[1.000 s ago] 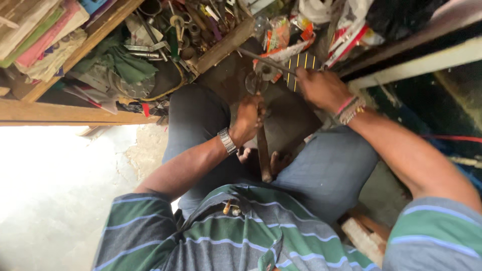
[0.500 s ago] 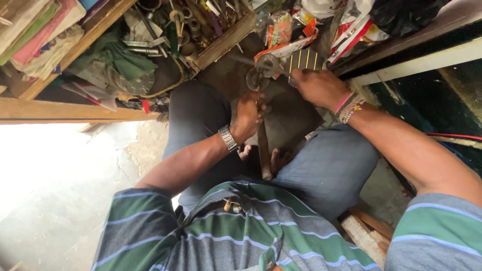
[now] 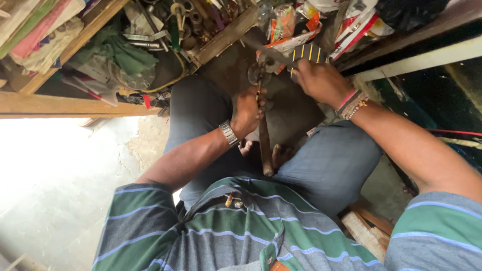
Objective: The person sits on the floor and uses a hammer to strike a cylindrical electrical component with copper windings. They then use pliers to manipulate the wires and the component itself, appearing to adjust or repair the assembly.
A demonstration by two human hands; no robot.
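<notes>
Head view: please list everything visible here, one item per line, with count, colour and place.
Long tool: one, brown shaft, upright between the knees, held in the left hand.
Round metal parts: a cluster, grey, at the tool's top end.
Black block: one, black with yellow stripes, just beyond the right hand.
Wooden tray: one, brown, top centre, full of small metal tools.
Green cloth: one, on the left shelf.
Packets: several, orange, red and white, top right.
Wood pieces: a few, pale, lower right floor.
Wristwatch: one, silver, left wrist.
Bracelets: several, red and beaded, right wrist.
Left hand: gripping the tool.
Right hand: closed on a thin rod.
</notes>
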